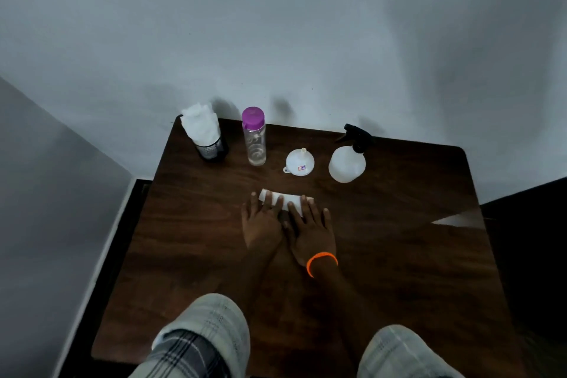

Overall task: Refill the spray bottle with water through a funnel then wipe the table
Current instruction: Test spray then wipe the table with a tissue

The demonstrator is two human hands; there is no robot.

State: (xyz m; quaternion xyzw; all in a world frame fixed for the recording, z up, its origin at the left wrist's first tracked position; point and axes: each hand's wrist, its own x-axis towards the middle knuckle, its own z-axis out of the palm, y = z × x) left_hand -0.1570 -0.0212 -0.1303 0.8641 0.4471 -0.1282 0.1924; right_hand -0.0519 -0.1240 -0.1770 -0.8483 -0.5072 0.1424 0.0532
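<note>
Both hands [262,218] [310,228] flat, side by side

Dark wooden table [399,255] with rounded corners, pushed against a pale wall. Along the far edge, left to right: black mesh cup [212,149] stuffed with white tissues, upright clear bottle [254,138] with a purple cap, white funnel [299,162] resting rim-down with spout up, white spray bottle [348,159] with a black trigger head. Nearer the middle, a folded white tissue [287,200] flat on the wood, pressed under the straight fingers of left hand [260,218] and right hand [310,230].
</note>
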